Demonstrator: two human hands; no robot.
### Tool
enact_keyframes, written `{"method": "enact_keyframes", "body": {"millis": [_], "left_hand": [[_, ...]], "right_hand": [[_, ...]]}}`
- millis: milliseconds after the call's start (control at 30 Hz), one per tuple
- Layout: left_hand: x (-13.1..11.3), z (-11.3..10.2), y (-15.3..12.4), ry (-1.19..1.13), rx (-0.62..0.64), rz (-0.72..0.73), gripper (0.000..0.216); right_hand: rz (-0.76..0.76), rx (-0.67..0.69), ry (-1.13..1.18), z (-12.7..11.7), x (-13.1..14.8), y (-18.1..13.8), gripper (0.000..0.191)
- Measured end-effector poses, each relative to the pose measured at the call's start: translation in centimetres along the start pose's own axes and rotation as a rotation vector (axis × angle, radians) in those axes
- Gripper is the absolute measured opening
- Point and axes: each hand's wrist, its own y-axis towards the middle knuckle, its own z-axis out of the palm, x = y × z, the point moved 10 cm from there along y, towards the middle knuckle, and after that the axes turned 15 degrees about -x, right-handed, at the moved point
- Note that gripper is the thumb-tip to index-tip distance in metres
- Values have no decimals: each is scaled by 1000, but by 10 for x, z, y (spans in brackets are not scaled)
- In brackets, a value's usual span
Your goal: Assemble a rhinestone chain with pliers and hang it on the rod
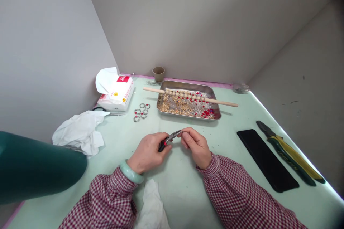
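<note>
My left hand (pixel 150 152) is closed around the dark handles of small pliers (pixel 173 136), whose silver jaws point up and to the right. At the tip of the jaws, my right hand (pixel 195 145) pinches with thumb and forefinger; what it holds is too small to make out. Beyond the hands stands a metal tray (pixel 188 115) filled with gold, clear and red beads. A wooden stick (pixel 225 103) lies across the tray, with small rings along its middle. Left of the tray, several beaded rings (pixel 144 111) with red beads lie on the table.
A tissue pack (pixel 118 94), a crumpled tissue (pixel 79 132) and a dark green cylinder (pixel 40 168) stand to the left. A small cup (pixel 158 74) is behind the tray. At right lie a black phone-like slab (pixel 267 159) and large yellow-green pliers (pixel 290 154). Another tissue (pixel 152 207) lies in front.
</note>
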Motion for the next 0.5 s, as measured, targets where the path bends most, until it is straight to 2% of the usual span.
{"method": "enact_keyframes", "body": {"millis": [300, 500], "left_hand": [[-1, 2, -2, -11, 16, 23, 6], [-1, 2, -1, -5, 2, 20, 7]], "right_hand": [[122, 50, 105, 5, -10, -2, 24], [38, 28, 2, 3, -3, -3, 21]]}}
